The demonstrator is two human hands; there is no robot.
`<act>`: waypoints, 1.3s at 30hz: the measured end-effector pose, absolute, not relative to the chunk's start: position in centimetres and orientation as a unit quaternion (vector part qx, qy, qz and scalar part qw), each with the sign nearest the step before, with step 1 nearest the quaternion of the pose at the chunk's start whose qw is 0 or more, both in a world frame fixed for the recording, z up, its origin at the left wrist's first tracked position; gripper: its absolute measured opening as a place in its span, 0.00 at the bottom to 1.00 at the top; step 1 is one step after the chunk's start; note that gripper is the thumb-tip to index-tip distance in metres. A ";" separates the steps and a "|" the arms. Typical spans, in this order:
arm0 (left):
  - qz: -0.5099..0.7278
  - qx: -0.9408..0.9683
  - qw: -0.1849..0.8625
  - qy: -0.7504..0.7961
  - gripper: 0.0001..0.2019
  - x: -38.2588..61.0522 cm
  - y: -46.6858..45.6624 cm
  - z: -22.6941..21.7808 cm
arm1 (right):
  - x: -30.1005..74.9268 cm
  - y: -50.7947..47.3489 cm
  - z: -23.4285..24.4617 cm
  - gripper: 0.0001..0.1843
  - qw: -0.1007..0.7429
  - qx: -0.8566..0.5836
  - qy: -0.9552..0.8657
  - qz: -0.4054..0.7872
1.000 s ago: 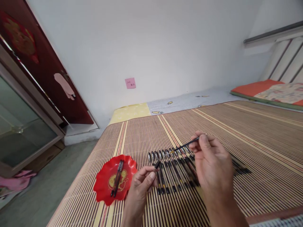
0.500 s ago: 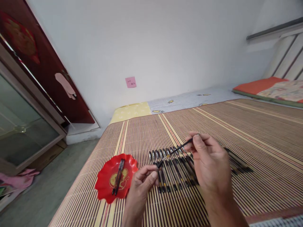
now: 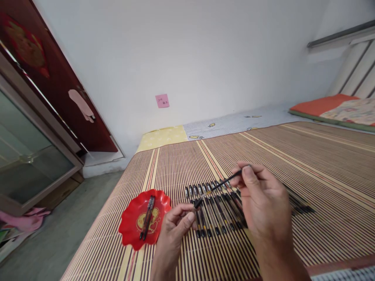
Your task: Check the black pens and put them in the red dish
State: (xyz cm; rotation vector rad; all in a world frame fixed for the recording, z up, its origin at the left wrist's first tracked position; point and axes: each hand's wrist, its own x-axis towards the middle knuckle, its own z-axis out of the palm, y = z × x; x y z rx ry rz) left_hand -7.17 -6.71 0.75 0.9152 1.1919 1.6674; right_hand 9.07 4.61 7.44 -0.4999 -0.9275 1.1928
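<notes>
Between my two hands a slim black pen [image 3: 218,186] slants up to the right, with a clear, yellowish stretch near its lower end. My left hand [image 3: 177,226] pinches the thicker black lower end. The fingers of my right hand [image 3: 259,195] are closed on the upper end and hide its tip. Under the held pen, several uncapped pens [image 3: 217,218] lie side by side on a striped mat [image 3: 164,171]. Loose black pen caps [image 3: 200,189] form a row beyond them. To the left, two capped pens [image 3: 148,218] rest in a red scalloped plate [image 3: 127,224].
More black pens [image 3: 303,207] lie on the mat right of my right hand, partly hidden by it. The mat covers a bed against a white wall with a pink note [image 3: 162,101]. A folded orange and floral quilt [image 3: 325,102] is at the far right.
My right hand has shifted slightly right with its end of the pen. My left hand keeps nearly the same place and grip.
</notes>
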 end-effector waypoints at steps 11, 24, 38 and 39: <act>0.671 0.374 0.429 0.474 0.11 -7.2 -6.9 0.9 | 9.1 4.4 7.6 0.08 0.693 -0.231 -0.430 0.531; 0.648 0.392 0.430 0.492 0.12 -6.5 -6.8 1.7 | 9.5 3.7 8.1 0.09 0.648 -0.263 -0.552 0.454; 0.743 0.290 0.499 0.339 0.12 -4.6 -6.3 2.4 | 7.8 4.1 7.1 0.14 0.422 -0.182 -0.692 0.556; 0.743 0.290 0.503 0.332 0.11 -4.6 -6.3 2.4 | 7.6 4.0 7.0 0.13 0.411 -0.173 -0.700 0.558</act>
